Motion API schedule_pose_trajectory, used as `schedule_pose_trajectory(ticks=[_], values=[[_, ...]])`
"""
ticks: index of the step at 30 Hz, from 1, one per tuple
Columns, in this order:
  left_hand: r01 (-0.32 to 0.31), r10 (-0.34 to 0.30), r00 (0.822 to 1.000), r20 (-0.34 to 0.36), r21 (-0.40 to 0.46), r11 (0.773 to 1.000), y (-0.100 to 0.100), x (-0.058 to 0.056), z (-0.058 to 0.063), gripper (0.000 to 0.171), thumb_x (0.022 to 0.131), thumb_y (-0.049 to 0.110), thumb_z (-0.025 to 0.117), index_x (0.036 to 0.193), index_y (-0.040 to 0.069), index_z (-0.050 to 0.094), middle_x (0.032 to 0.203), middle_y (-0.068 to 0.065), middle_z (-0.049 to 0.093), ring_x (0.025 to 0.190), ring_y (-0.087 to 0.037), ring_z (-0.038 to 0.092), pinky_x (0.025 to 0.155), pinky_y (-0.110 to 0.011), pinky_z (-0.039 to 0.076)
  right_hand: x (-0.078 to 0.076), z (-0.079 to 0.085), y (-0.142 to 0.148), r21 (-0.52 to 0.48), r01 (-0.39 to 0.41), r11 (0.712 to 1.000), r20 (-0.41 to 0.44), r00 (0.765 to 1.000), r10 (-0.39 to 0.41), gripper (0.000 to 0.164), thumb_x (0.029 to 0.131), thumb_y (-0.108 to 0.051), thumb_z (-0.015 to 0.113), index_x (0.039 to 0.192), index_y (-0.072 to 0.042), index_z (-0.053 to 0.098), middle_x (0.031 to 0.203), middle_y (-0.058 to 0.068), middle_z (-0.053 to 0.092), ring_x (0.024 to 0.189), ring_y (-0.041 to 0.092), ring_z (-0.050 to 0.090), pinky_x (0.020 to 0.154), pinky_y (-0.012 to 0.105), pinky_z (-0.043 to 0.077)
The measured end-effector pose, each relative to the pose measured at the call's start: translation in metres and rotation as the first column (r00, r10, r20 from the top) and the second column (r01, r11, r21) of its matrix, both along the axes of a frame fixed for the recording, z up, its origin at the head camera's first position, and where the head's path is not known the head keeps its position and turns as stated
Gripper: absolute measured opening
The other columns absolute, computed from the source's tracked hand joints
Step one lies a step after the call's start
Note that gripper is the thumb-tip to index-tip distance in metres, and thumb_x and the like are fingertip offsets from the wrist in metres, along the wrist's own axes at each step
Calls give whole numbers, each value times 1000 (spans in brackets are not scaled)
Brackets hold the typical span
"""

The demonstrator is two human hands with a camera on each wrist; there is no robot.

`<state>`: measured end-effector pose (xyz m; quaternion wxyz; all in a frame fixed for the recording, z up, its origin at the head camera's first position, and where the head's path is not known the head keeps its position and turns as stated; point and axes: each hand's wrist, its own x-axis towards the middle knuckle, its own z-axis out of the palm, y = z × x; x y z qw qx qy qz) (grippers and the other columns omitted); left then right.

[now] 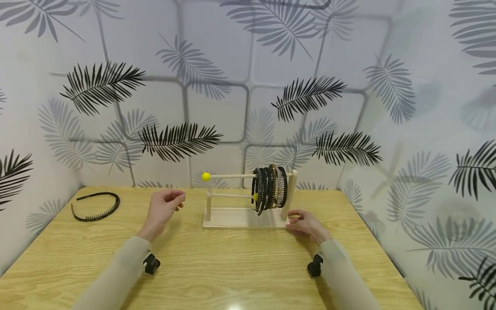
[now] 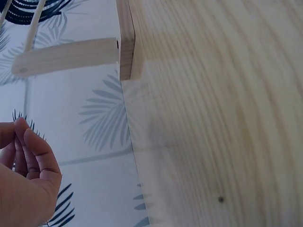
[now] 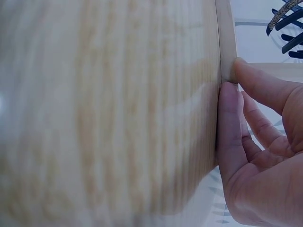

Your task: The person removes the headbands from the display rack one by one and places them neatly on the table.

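Observation:
A wooden headband stand (image 1: 232, 221) rests on the table, with two rods over a flat base. Several headbands (image 1: 267, 187), mostly black, some brown or pale, hang bunched at the right end of the upper rod. My right hand (image 1: 306, 224) holds the right end of the base; in the right wrist view the thumb (image 3: 260, 82) lies on its top and the index finger touches its end. To the left of the stand, apart from it, my left hand (image 1: 164, 209) hovers over the table, fingers loosely bent and nothing held. One black toothed headband (image 1: 97, 217) lies at far left.
The wooden table (image 1: 232, 267) meets a leaf-patterned backdrop (image 1: 217, 107) at its back and sides. A yellow ball (image 1: 206, 177) caps the upper rod's left end. Below it, a shorter rod ends in a yellow knob (image 1: 255, 197) beside the headbands.

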<state>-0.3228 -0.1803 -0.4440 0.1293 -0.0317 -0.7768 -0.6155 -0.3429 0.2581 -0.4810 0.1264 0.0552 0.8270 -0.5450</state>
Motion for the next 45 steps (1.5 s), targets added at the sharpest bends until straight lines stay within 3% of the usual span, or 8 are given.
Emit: schedule_pose_trajectory(ticks=[8,15,31,37,45], values=[[42,-41,999,-35,40,998,21,4,4,20,96,14,65,107,-1,69,87,-7,66,70,-11,63,64,-24,54,2,0,1,14,6,1000,12,1000,-7,55,86,-3,74,135,-2,52,101,10,59,81,13,59,73,26,57],[56,-55,997,-50,30,998,35,5,8,20,96,16,65,108,0,70,94,-19,67,70,-10,62,65,-27,55,1,1,0,-7,3,1000,4,1000,-3,55,86,-2,73,136,-1,51,97,7,59,75,11,60,71,24,57],[93,-90,995,-50,69,993,60,0,5,19,94,14,67,107,0,71,91,-14,70,70,-14,64,65,-29,56,2,1,0,-31,5,1000,12,1000,-4,56,87,-2,72,138,-1,50,97,8,59,72,10,60,69,23,57],[163,-155,986,-65,140,977,67,1,3,23,93,11,68,110,-4,71,88,-8,73,72,-14,71,68,-33,59,3,1,-1,-42,-10,999,0,1000,10,55,86,1,72,136,3,50,94,7,58,73,10,60,71,24,58],[249,-242,968,-65,164,954,81,2,6,31,94,15,68,114,-7,69,97,-19,74,77,-11,72,72,-36,60,2,2,0,-10,-9,1000,3,1000,9,55,86,-2,73,136,0,51,97,8,59,77,12,60,73,24,57]])
